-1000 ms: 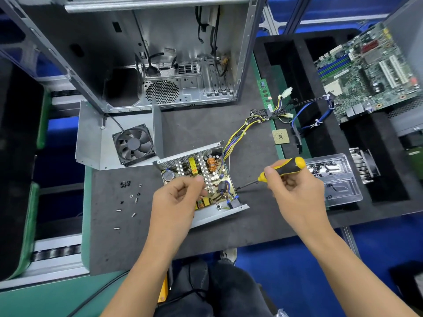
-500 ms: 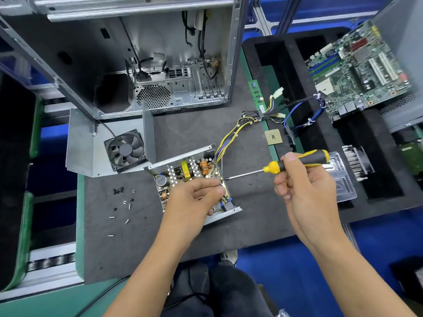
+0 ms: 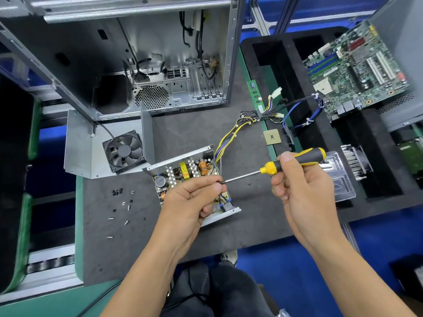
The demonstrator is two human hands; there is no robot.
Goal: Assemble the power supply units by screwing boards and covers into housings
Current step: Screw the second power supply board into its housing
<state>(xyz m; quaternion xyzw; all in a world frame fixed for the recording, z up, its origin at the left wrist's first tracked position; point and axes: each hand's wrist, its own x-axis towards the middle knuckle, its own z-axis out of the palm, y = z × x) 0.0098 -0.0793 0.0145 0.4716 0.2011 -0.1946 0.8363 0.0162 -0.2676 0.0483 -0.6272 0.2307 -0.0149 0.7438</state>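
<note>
An open power supply housing (image 3: 225, 215), its circuit board (image 3: 183, 173) exposed, is seen lying on the dark table (image 3: 251, 225), directly below the left hand (image 3: 192, 202), whose fingers (image 3: 215, 187) are pinched together on what appears to be a small screw being set on the tip of a screwdriver (image 3: 295, 161); the screwdriver is gripped around its black-and-yellow handle by the right hand (image 3: 304, 191). The screw is judged tiny, hard and easily dropped, best pinched by its head. The housing is judged stiff sheet metal, safely held by its edges, while the fragile board is best left untouched.
</note>
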